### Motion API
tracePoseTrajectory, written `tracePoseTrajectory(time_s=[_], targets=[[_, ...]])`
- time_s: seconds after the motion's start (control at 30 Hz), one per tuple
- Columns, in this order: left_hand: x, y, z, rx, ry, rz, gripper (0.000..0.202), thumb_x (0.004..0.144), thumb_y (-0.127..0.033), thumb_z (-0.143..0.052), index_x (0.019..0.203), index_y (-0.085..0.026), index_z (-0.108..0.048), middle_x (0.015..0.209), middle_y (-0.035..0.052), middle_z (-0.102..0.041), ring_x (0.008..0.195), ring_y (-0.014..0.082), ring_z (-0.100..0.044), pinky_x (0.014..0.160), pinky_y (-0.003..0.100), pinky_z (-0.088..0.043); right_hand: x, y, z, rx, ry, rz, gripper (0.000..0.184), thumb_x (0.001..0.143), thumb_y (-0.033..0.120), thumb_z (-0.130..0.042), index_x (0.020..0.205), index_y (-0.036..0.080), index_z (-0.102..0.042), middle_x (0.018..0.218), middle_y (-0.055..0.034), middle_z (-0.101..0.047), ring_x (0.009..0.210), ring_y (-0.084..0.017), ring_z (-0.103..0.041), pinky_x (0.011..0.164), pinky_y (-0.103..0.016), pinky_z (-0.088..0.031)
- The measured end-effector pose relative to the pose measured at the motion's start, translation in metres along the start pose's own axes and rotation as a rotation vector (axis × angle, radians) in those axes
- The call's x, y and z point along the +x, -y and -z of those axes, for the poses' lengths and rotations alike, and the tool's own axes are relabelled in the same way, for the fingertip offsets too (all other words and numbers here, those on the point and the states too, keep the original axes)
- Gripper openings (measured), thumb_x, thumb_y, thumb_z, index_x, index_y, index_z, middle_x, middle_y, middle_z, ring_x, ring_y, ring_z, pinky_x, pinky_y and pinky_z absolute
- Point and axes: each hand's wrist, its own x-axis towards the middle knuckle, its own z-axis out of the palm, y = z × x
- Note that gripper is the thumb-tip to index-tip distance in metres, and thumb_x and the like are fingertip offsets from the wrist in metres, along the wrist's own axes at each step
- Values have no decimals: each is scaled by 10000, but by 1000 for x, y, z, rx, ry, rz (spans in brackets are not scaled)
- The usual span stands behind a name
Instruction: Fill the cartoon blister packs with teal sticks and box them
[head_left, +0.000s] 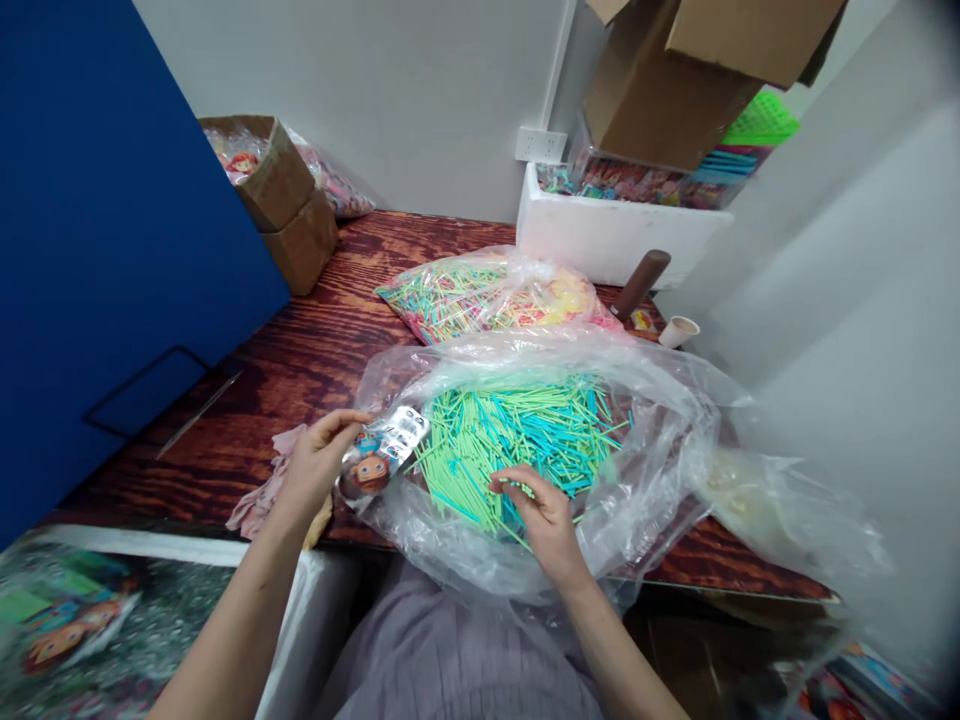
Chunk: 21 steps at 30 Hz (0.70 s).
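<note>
My left hand (322, 455) pinches the edge of a small printed plastic packet (379, 450) with a cartoon face on it, held at the left rim of a clear plastic bag (652, 480). Inside that spread-out bag lies a heap of thin green and blue sticks (517, 430). Over the near side of the heap, my right hand (544, 515) is closed around a few thin green sticks (525, 489), their ends showing at the fingers. Below my left wrist, a crumpled pink cloth (262, 490) rests on the table.
Behind the heap sits a bag of mixed coloured sticks (480, 290). A white foam box (607, 230) stands at the back right, near a brown cylinder (641, 283) and paper cup (679, 332). Cardboard boxes (289, 220) are at back left. Another foam box (315, 590) holds packets, lower left.
</note>
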Motion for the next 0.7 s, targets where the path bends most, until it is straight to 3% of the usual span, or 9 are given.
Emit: tracePoseTrajectory(time_s=[0.2,0.3,0.37,0.53,0.7], targets=[[-10,4,-5,-181,-81,7,282,723,-434,-711,720,-180,-590,649,-50,-526,596,104,-470,569,205,-379,0,2,-3,-12,22,7,184,922,214,-582,988,279,-741,883,-23,-697,846,-182,-659,802,-304,-501],[-13,7,-6,-136,-161,2,329,800,-493,-622,701,-188,-547,608,-55,-456,538,99,-402,504,213,-327,-2,2,-3,-16,30,15,189,920,212,-583,994,279,-743,879,-22,-696,841,-180,-659,797,-302,-504],[-16,4,-5,-46,-149,-34,345,827,-502,-584,686,-194,-520,599,-55,-431,535,103,-387,492,218,-311,-3,2,-2,-19,28,18,193,921,212,-578,995,279,-743,882,-22,-695,845,-180,-657,796,-302,-508],[-23,-10,-3,48,24,-99,248,808,-441,-609,771,-199,-566,686,-44,-513,638,120,-486,572,209,-388,-4,3,1,-30,-10,16,172,920,235,-581,976,270,-740,877,-28,-695,838,-184,-660,789,-307,-512],[-34,-5,-5,-78,-180,-35,255,711,-416,-709,784,-184,-635,681,-22,-609,630,144,-552,579,237,-444,-3,-1,2,2,-29,-7,141,906,269,-603,956,260,-734,871,-26,-704,827,-184,-665,791,-316,-503]])
